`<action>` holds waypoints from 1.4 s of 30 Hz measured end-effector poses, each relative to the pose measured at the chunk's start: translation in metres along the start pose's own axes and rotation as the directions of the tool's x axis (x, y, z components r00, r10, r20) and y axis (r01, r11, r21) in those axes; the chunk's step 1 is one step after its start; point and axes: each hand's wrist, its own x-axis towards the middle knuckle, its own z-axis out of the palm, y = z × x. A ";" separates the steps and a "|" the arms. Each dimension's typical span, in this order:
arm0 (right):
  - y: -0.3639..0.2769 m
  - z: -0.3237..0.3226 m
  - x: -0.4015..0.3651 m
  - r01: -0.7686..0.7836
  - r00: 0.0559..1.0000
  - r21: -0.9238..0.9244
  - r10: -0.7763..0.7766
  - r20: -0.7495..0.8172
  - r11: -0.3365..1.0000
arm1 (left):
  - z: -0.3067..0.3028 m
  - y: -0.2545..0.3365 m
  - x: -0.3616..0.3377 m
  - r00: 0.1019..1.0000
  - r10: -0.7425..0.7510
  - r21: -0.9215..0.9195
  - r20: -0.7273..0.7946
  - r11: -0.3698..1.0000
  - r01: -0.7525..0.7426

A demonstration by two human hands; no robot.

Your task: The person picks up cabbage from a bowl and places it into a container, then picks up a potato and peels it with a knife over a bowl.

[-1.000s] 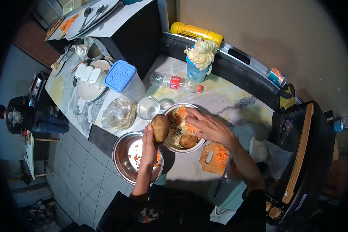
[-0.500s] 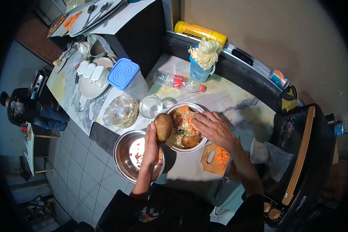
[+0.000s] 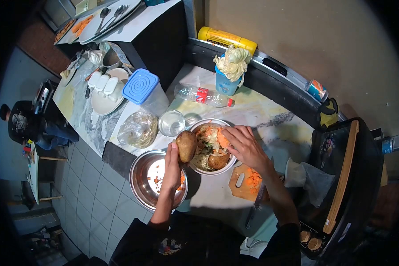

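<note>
In my left hand (image 3: pixel 172 163) is a whole brown potato (image 3: pixel 187 146), held upright over the gap between two bowls. My right hand (image 3: pixel 247 146) is closed on an orange chunk (image 3: pixel 222 138) that looks like carrot, just above the right bowl. That light metal bowl (image 3: pixel 217 172) contains pale shreds, orange bits, some green, and a second potato (image 3: pixel 218 161) near its front. Beneath my left forearm stands a larger steel bowl (image 3: pixel 137 188) with small orange pieces stuck inside. A wooden cutting board (image 3: pixel 237 189) carrying chopped carrot (image 3: pixel 253 179) lies under my right forearm, with a knife (image 3: pixel 255 208) beside it.
Behind the bowls are a glass (image 3: pixel 171 123), a tied plastic bag (image 3: pixel 138 129), a blue-lidded container (image 3: pixel 142 86), a plastic bottle (image 3: pixel 201 95) and a blue cup with a cloth (image 3: pixel 228 82). A black oven (image 3: pixel 328 177) stands at right. Another person (image 3: pixel 29 124) is far left.
My right hand has lifted slightly from the shreds, and the orange chunk in its fingers now shows more clearly. The left hand and its potato have hardly moved.
</note>
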 end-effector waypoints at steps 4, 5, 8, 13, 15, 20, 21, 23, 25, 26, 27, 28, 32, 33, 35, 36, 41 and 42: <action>-0.001 0.006 -0.002 -0.015 0.998 0.082 0.011 0.055 0.997 | 0.005 0.004 -0.002 0.996 0.082 0.026 0.027 0.996 -0.083; 0.000 0.006 -0.003 -0.066 0.998 0.175 0.064 0.019 0.982 | 0.010 0.008 -0.005 0.993 0.120 0.123 -0.007 0.985 -0.118; -0.001 0.011 -0.002 -0.096 0.992 0.289 0.115 -0.049 0.952 | 0.015 0.005 -0.003 0.963 0.268 0.341 0.009 0.905 -0.255; -0.009 0.015 -0.003 -0.132 0.983 0.417 0.174 -0.065 0.899 | 0.038 0.018 -0.008 0.919 0.387 0.633 0.073 0.694 -0.343; -0.009 0.016 -0.004 -0.147 0.982 0.381 0.180 -0.052 0.913 | 0.041 0.014 -0.006 0.908 0.413 0.652 0.074 0.669 -0.357; -0.008 0.022 -0.007 -0.142 0.981 0.438 0.185 -0.058 0.888 | 0.040 0.011 -0.002 0.898 0.432 0.703 0.080 0.615 -0.358; -0.008 0.024 -0.007 -0.131 0.981 0.449 0.180 -0.068 0.884 | 0.039 0.009 -0.001 0.898 0.432 0.704 0.080 0.614 -0.358; -0.009 0.023 -0.005 -0.128 0.980 0.451 0.182 -0.080 0.883 | 0.036 0.007 0.001 0.904 0.420 0.687 0.078 0.634 -0.354; -0.008 0.021 -0.004 -0.126 0.979 0.455 0.186 -0.089 0.882 | 0.033 0.009 0.001 0.913 0.401 0.656 0.075 0.669 -0.348; -0.007 0.018 -0.003 -0.145 0.979 0.472 0.196 -0.060 0.870 | 0.031 0.011 0.001 0.922 0.382 0.625 0.070 0.704 -0.339; -0.007 0.015 -0.001 -0.166 0.978 0.488 0.207 -0.031 0.857 | 0.029 0.013 0.002 0.922 0.381 0.625 0.071 0.703 -0.339; -0.008 0.011 0.001 -0.168 0.977 0.486 0.209 -0.031 0.857 | 0.028 0.015 0.002 0.928 0.370 0.607 0.028 0.732 -0.310; -0.010 0.007 0.008 -0.239 0.971 0.451 0.219 0.096 0.860 | 0.021 0.020 0.003 0.926 0.378 0.581 -0.003 0.754 -0.306; -0.009 0.008 0.009 -0.252 0.967 0.431 0.215 0.134 0.867 | 0.020 0.020 0.004 0.930 0.367 0.586 0.000 0.754 -0.298; -0.012 0.008 0.013 -0.245 0.969 0.404 0.214 0.121 0.881 | 0.022 0.025 0.001 0.930 0.366 0.575 -0.004 0.762 -0.298; -0.014 0.008 0.014 -0.242 0.970 0.378 0.217 0.108 0.894 | 0.022 0.027 0.000 0.935 0.353 0.559 0.005 0.775 -0.295; -0.010 0.017 0.010 -0.242 0.970 0.342 0.215 0.115 0.908 | 0.032 0.029 -0.007 0.891 0.454 0.537 0.014 0.748 -0.390; -0.010 0.019 0.010 -0.206 0.979 0.362 0.193 0.071 0.909 | 0.034 0.025 -0.005 0.887 0.459 0.573 0.036 0.718 -0.395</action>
